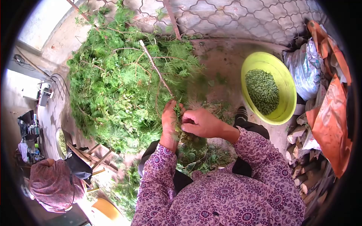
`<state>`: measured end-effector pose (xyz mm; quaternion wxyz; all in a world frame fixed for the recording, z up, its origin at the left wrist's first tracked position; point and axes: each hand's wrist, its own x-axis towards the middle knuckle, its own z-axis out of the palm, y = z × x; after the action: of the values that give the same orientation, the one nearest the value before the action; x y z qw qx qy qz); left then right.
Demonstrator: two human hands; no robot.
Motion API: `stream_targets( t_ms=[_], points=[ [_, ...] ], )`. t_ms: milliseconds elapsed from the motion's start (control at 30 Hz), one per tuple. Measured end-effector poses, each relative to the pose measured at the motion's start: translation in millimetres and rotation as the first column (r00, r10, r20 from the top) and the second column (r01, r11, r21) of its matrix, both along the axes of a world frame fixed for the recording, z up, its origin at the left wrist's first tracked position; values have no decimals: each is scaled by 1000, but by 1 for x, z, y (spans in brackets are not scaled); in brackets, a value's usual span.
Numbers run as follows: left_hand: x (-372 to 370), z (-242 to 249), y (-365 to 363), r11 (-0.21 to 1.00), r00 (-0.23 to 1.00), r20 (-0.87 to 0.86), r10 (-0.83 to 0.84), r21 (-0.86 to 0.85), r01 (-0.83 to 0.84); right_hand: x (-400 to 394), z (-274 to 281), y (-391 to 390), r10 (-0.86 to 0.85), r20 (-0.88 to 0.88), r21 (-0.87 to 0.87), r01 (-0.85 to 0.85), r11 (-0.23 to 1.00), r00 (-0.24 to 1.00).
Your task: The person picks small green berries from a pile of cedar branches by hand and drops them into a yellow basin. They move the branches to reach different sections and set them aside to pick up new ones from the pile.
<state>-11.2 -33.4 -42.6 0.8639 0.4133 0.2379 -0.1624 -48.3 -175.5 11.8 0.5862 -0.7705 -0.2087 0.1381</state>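
My left hand (170, 119) is closed around a cut evergreen branch (157, 69), whose bare pale end points up and away from me. Green sprigs of that branch hang between my two hands. Close beside it, my right hand (203, 122) is closed in a pinch at the sprigs; what lies between its fingertips is too small to make out. Beyond my hands rises a large heap of feathery evergreen branches (109, 86). To the right, a yellow-green basin (287, 88) holds a mound of small green cones or berries (262, 91).
A wire mesh fence (233, 19) runs along the back. Sacks (303, 67), an orange sheet (330, 124) and stacked firewood (311, 175) line the right. At lower left another person (54, 184) bends near a wooden frame (100, 162) and an orange tub (105, 209).
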Motion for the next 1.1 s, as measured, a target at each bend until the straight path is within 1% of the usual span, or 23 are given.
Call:
stream_targets(
  t_ms=[33,67,133,167,233,367,433,467,500,533,567,633,700,733,767,833,867,900,933,967,1033,1067,1100],
  points=[
    [3,-2,3,998,1000,0,-7,-59,7,-1,0,-1,-10,88,-104,19,994,996],
    [4,-3,4,993,1000,1,-13,-118,13,-1,3,-2,-11,87,-104,20,994,996],
    [5,3,2,986,999,-30,15,-167,-20,-3,13,-4,38,-65,-111,-45,993,997],
    [5,7,1,975,997,-62,44,-213,-56,-3,15,-4,39,-64,-110,-46,993,997],
    [2,16,-1,978,998,-41,39,-201,-47,-3,17,-5,75,-174,-109,-95,990,982],
    [-1,18,-2,984,999,-32,43,-172,-48,-9,19,-4,90,-190,-46,-100,994,978],
    [3,19,0,987,997,-35,70,-143,-74,-17,37,-4,371,-146,254,-328,910,917],
    [4,18,1,989,995,-38,91,-111,-95,-21,39,-3,439,-152,236,-399,886,885],
    [4,17,2,990,995,-40,93,-106,-96,-21,36,-5,441,-152,241,-399,884,885],
    [4,16,3,990,996,-32,81,-109,-84,-19,31,-8,422,-374,381,-278,882,826],
    [4,14,4,991,997,-22,69,-114,-71,-17,28,-12,417,-569,481,-125,868,709],
    [7,-3,12,983,995,-53,80,-162,-88,-7,40,-25,398,-582,443,-133,886,709],
    [9,-3,14,972,993,-83,89,-209,-104,-6,46,-32,284,-564,533,79,843,775],
    [8,7,11,984,994,-38,107,-142,-112,-6,41,-34,255,-540,556,113,823,802],
    [8,14,9,990,993,8,121,-74,-120,-5,37,-34,251,-541,556,118,823,803],
    [8,13,6,991,992,10,127,-54,-126,-4,29,-32,126,-467,355,55,933,875],
    [8,11,6,992,993,21,115,-49,-114,-5,25,-29,122,-466,354,59,933,876],
    [8,11,6,994,994,31,104,-45,-103,-8,21,-25,69,-280,182,-18,983,957],
    [8,12,4,994,994,32,103,-45,-101,-10,17,-21,55,-74,-9,-56,998,996],
    [7,14,2,993,993,29,116,8,-116,-13,13,-17,54,-72,-10,-55,998,996],
    [6,14,-1,989,991,25,130,62,-131,-18,7,-11,-16,175,-108,35,994,984],
    [5,12,-2,990,993,35,116,76,-118,-19,6,-8,-41,249,-135,77,988,968],
    [5,9,-2,990,994,46,101,90,-105,-20,4,-7,-42,249,-135,77,988,968]
  ],
)
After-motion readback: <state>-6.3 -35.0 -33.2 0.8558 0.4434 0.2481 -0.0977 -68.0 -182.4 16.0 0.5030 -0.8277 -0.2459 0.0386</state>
